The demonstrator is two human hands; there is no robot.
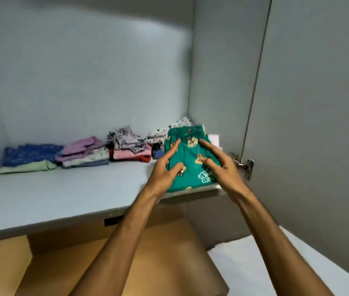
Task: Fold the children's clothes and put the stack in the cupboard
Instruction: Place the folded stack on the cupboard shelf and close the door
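Head view — cupboard interior, one shelf, pale grey, door swung open at the right with a metal hinge showing.

Item 1: green folded garment, cartoon animal print, elastic waistband toward the back. It tops a stack at the shelf's right front corner, its near edge level with the shelf's front edge and its right side close to the cupboard's side wall.

Item 2: left hand, fingers spread and open, index finger stretched out flat along the garment's left side, thumb resting on the cloth. Nothing gripped.

Item 3: right hand, likewise open, fingers extended, fingertips pressing on the garment's right half. Nothing gripped.

Item 4: row of folded piles along the shelf's back edge, left to right — blue and pale green pile nearest the left back corner; lilac and floral pile touching it; patterned grey, pink and red pile next; white spotted garment in the right back corner, partly hidden behind the green one.

Item 5: below the shelf, a tan wooden surface; at lower right, a white surface, kind unclear.
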